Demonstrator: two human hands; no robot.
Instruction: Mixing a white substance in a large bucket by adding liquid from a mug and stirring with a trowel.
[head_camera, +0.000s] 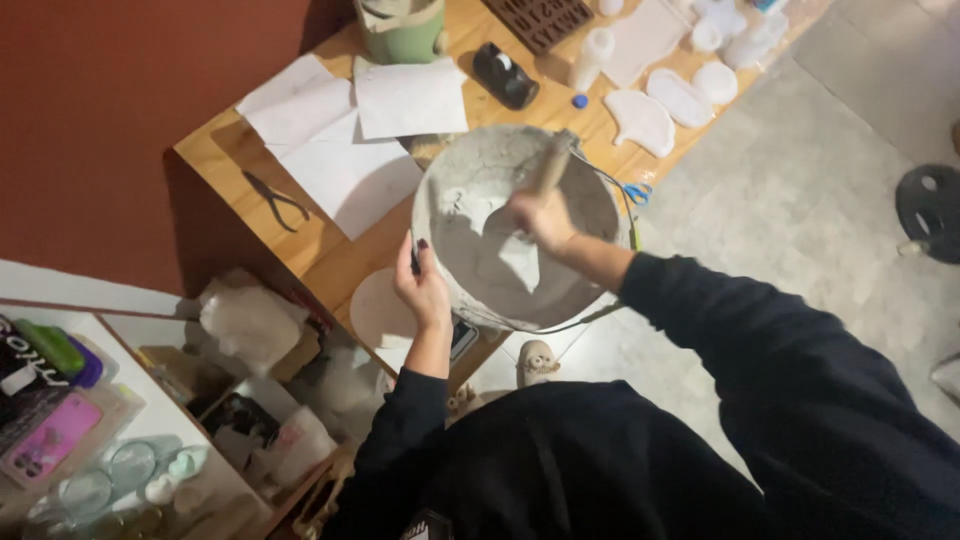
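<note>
A grey, cement-smeared bucket stands at the near edge of a wooden table. My left hand grips its near-left rim. Inside the bucket, my right hand is closed around the wooden handle of a trowel, whose grey blade dips into the wet grey mix. Both arms wear dark sleeves.
White paper sheets, black pliers, a green pot, a black tape dispenser, blue-handled scissors and white moulds lie on the table. A cluttered shelf stands lower left. Grey floor lies to the right.
</note>
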